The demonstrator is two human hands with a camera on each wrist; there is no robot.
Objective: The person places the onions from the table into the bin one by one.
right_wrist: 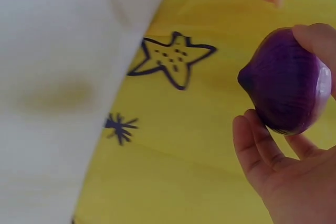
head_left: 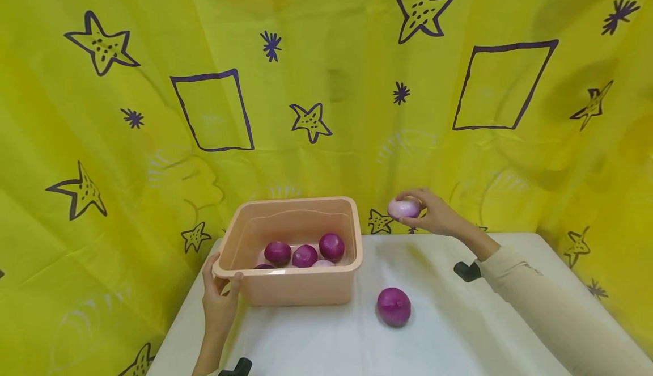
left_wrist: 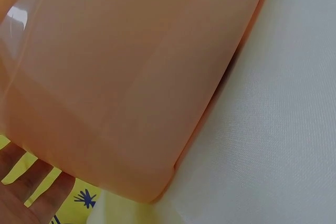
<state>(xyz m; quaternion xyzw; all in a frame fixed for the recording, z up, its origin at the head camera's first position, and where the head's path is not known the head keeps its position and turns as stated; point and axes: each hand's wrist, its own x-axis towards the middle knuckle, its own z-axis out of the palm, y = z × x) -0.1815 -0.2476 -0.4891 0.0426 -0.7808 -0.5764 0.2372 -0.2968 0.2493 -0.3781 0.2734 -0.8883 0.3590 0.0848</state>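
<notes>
A peach-coloured plastic tub [head_left: 296, 286] stands on the white table with several purple onions [head_left: 304, 256] inside it. My left hand [head_left: 219, 299] grips the tub's near left corner, thumb over the rim and fingers along the outer side; the left wrist view shows those fingers [left_wrist: 52, 195] beside the tub wall [left_wrist: 121, 77]. Raised above the table's far edge, right of the tub, my right hand [head_left: 431, 212] holds an onion [head_left: 405, 208] between thumb and fingers. In the right wrist view this onion [right_wrist: 283, 82] shows its pointed tip and a pale, shiny end.
One more purple onion [head_left: 394, 307] lies on the white tabletop [head_left: 444, 330], right of the tub and nearer to me. Behind the table hangs a yellow curtain [head_left: 352, 160] printed with stars and squares, close to the far edge.
</notes>
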